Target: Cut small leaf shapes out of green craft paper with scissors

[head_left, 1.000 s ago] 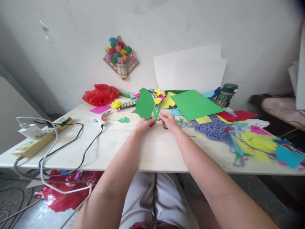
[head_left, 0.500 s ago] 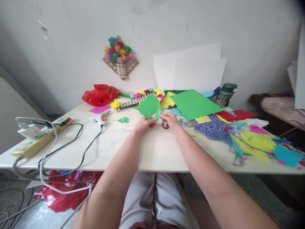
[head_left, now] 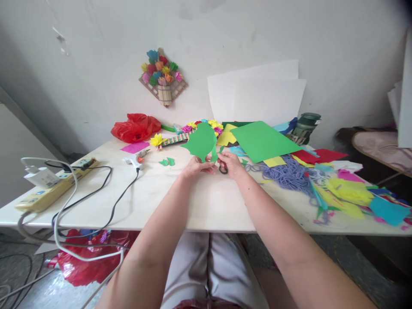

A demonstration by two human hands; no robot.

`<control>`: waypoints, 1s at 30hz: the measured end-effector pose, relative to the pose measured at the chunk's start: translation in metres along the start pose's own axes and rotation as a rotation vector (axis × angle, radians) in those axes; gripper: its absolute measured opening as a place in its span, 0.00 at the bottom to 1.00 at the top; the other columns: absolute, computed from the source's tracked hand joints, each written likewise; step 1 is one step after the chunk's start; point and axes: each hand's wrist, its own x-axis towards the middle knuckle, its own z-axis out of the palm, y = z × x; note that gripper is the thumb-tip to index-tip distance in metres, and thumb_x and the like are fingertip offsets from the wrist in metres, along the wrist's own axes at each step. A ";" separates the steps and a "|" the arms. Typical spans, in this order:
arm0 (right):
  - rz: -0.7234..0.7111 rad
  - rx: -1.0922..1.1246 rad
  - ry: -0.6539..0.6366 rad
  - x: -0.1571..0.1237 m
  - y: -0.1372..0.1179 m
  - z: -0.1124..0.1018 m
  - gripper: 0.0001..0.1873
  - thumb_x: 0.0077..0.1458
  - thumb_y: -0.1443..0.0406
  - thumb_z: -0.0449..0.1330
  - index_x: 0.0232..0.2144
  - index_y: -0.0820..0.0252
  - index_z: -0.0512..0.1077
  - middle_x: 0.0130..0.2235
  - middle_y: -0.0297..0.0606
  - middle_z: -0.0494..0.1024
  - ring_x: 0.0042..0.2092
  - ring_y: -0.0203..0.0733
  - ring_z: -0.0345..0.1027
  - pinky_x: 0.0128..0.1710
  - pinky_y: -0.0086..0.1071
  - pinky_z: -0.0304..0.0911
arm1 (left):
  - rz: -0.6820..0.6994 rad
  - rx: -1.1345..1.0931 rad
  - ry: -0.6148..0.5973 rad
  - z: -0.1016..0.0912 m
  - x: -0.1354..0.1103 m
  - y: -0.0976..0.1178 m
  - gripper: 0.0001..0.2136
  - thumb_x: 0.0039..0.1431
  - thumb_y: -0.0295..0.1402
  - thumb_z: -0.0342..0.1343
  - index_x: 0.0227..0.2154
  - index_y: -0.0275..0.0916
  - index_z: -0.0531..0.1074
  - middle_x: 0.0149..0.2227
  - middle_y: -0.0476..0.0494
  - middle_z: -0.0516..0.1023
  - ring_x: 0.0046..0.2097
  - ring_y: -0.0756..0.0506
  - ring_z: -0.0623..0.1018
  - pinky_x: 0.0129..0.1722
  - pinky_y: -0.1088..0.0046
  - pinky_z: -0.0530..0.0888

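Note:
Over the middle of the table, my left hand (head_left: 198, 166) is closed on the lower edge of a jagged green paper piece (head_left: 200, 141). A narrow strip hangs loose along that paper's right side. My right hand (head_left: 229, 162) is closed round scissors (head_left: 223, 170); their black handle loop shows below the fingers, while the blades are mostly hidden. A small green scrap (head_left: 221, 149) stands just above my right fingertips. Small cut green leaves (head_left: 167, 162) lie on the table left of my left hand. Behind the paper sits a woven piece trimmed with paper flowers (head_left: 178, 138).
A hot glue gun (head_left: 133, 160) and its cord lie to the left, near a power strip (head_left: 54, 189). A large green sheet (head_left: 265, 141), purple yarn (head_left: 289, 174) and coloured paper scraps cover the right side. A red plastic bag (head_left: 135, 128) sits at the back left.
The green paper has turned slightly in my left hand, and its narrow right-hand strip shows more separately. The small scrap near my right fingers has shifted slightly. Both arms stay nearly in place.

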 end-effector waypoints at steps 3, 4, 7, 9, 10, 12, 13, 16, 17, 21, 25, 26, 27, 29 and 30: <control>-0.015 0.090 -0.016 0.001 -0.002 -0.002 0.18 0.33 0.56 0.66 0.21 0.60 0.63 0.19 0.28 0.66 0.20 0.29 0.58 0.19 0.25 0.54 | 0.022 -0.201 -0.076 -0.002 -0.001 0.000 0.08 0.41 0.29 0.62 0.22 0.31 0.68 0.29 0.35 0.78 0.34 0.41 0.78 0.38 0.66 0.73; -0.029 0.114 -0.026 0.002 -0.002 -0.002 0.18 0.33 0.56 0.66 0.21 0.60 0.64 0.20 0.28 0.67 0.22 0.30 0.60 0.21 0.26 0.57 | 0.031 -0.262 -0.082 -0.004 -0.001 0.000 0.07 0.42 0.28 0.60 0.21 0.31 0.68 0.29 0.35 0.78 0.36 0.40 0.78 0.39 0.65 0.73; -0.066 0.161 -0.083 0.002 -0.002 -0.001 0.17 0.35 0.56 0.65 0.22 0.60 0.64 0.23 0.29 0.68 0.26 0.32 0.62 0.27 0.28 0.59 | 0.002 -0.332 -0.062 -0.007 0.000 -0.004 0.04 0.47 0.26 0.56 0.27 0.30 0.70 0.32 0.32 0.77 0.36 0.41 0.78 0.39 0.65 0.73; -0.062 0.166 -0.137 0.001 -0.002 0.000 0.17 0.36 0.56 0.65 0.22 0.60 0.64 0.22 0.29 0.68 0.26 0.32 0.62 0.28 0.28 0.58 | -0.058 -0.329 -0.060 -0.007 0.001 -0.006 0.08 0.50 0.26 0.53 0.33 0.28 0.70 0.34 0.31 0.77 0.34 0.43 0.78 0.37 0.68 0.74; -0.051 0.156 -0.163 0.000 -0.002 0.001 0.17 0.36 0.56 0.65 0.21 0.60 0.63 0.22 0.29 0.68 0.25 0.32 0.62 0.28 0.28 0.57 | -0.088 -0.330 -0.058 -0.006 0.002 -0.007 0.08 0.51 0.26 0.52 0.35 0.29 0.70 0.34 0.31 0.77 0.33 0.44 0.78 0.35 0.69 0.74; -0.027 0.118 -0.195 -0.003 -0.002 0.004 0.18 0.36 0.56 0.65 0.21 0.61 0.63 0.21 0.29 0.67 0.24 0.31 0.59 0.25 0.27 0.54 | -0.142 -0.329 -0.044 -0.003 0.002 -0.007 0.08 0.53 0.27 0.51 0.35 0.30 0.69 0.31 0.34 0.77 0.30 0.45 0.78 0.32 0.71 0.74; -0.018 0.092 -0.201 -0.005 -0.002 0.005 0.18 0.36 0.56 0.65 0.21 0.61 0.63 0.21 0.28 0.67 0.23 0.30 0.58 0.24 0.27 0.53 | -0.159 -0.321 -0.030 -0.001 0.001 -0.006 0.07 0.53 0.28 0.51 0.35 0.31 0.69 0.29 0.36 0.77 0.29 0.46 0.77 0.30 0.72 0.74; -0.008 0.020 -0.203 -0.008 -0.003 0.009 0.18 0.37 0.55 0.65 0.21 0.60 0.61 0.19 0.27 0.64 0.21 0.29 0.54 0.23 0.27 0.50 | -0.180 -0.291 -0.020 0.005 -0.001 -0.001 0.09 0.52 0.32 0.54 0.36 0.33 0.69 0.28 0.39 0.76 0.25 0.49 0.75 0.22 0.78 0.71; -0.008 0.003 -0.205 -0.008 -0.003 0.010 0.19 0.37 0.55 0.65 0.20 0.60 0.61 0.18 0.26 0.64 0.21 0.30 0.54 0.23 0.27 0.50 | -0.173 -0.290 -0.012 0.006 -0.002 0.001 0.10 0.52 0.33 0.56 0.36 0.33 0.69 0.27 0.40 0.76 0.24 0.50 0.74 0.19 0.80 0.68; -0.059 -0.043 -0.210 -0.007 -0.001 0.011 0.19 0.38 0.54 0.63 0.20 0.59 0.61 0.20 0.27 0.65 0.22 0.31 0.58 0.27 0.29 0.54 | -0.161 -0.334 0.052 0.010 -0.004 0.006 0.10 0.49 0.33 0.58 0.33 0.33 0.68 0.22 0.45 0.71 0.18 0.55 0.67 0.11 0.85 0.56; -0.116 -0.122 -0.183 -0.004 0.003 0.010 0.16 0.41 0.55 0.62 0.23 0.59 0.63 0.23 0.28 0.68 0.25 0.32 0.61 0.31 0.30 0.57 | -0.246 -0.410 0.052 0.008 -0.003 0.006 0.07 0.50 0.29 0.57 0.32 0.33 0.67 0.20 0.47 0.68 0.16 0.57 0.61 0.10 0.87 0.51; -0.128 -0.156 -0.174 -0.003 0.005 0.010 0.15 0.41 0.55 0.61 0.24 0.59 0.64 0.24 0.28 0.68 0.26 0.32 0.61 0.32 0.30 0.57 | -0.257 -0.421 0.048 0.006 -0.002 0.004 0.06 0.50 0.28 0.57 0.31 0.33 0.67 0.20 0.47 0.68 0.16 0.58 0.61 0.11 0.87 0.52; -0.142 -0.195 -0.159 -0.002 0.006 0.009 0.14 0.42 0.55 0.61 0.26 0.59 0.65 0.25 0.29 0.68 0.27 0.33 0.62 0.32 0.29 0.57 | -0.255 -0.425 0.049 0.004 -0.001 0.002 0.05 0.50 0.27 0.56 0.31 0.33 0.67 0.20 0.47 0.68 0.16 0.57 0.62 0.11 0.87 0.54; -0.176 -0.285 -0.104 0.000 0.008 0.009 0.14 0.42 0.56 0.60 0.29 0.60 0.66 0.28 0.31 0.70 0.28 0.33 0.62 0.31 0.29 0.57 | -0.245 -0.418 0.064 0.001 0.001 -0.002 0.04 0.50 0.27 0.56 0.29 0.33 0.67 0.21 0.46 0.68 0.18 0.57 0.64 0.13 0.86 0.58; -0.195 -0.331 -0.069 0.001 0.009 0.009 0.15 0.42 0.56 0.60 0.30 0.60 0.67 0.29 0.32 0.70 0.28 0.33 0.62 0.30 0.29 0.58 | -0.236 -0.414 0.073 0.000 0.002 -0.004 0.04 0.50 0.26 0.56 0.28 0.33 0.67 0.21 0.46 0.69 0.18 0.56 0.65 0.13 0.86 0.60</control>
